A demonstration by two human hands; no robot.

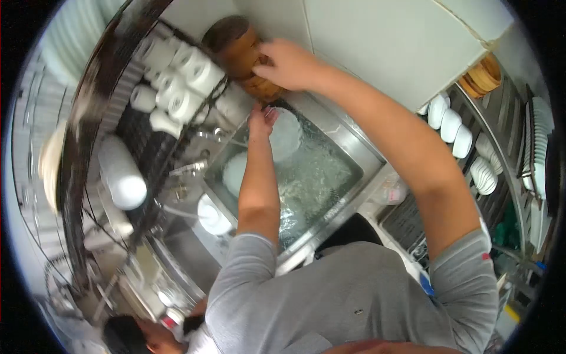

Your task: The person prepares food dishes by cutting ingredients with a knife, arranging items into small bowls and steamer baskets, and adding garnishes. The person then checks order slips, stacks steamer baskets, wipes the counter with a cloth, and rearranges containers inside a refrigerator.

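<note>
A stack of brown round wooden containers (239, 50), much like bamboo steamers, stands in the far corner beyond the sink. My right hand (289, 64) reaches over to it, thumb and fingers curled round the side of one container. Just below, my left hand (262, 121) is held over the sink's far corner with its fingers apart. Its fingertips come close to the lowest container; whether they touch I cannot tell. Under my hands is a metal sink (368, 154) full of churning water. Pale round plates (286, 134) lie in the water near my left forearm.
Taps (191, 168) stick out left of the sink. A white jug-like container (212, 215) stands beside it. White cups (186, 105) crowd a dark rack at upper left. White bowls (451, 125) fill shelves on the right. Another person (138, 336) is at lower left.
</note>
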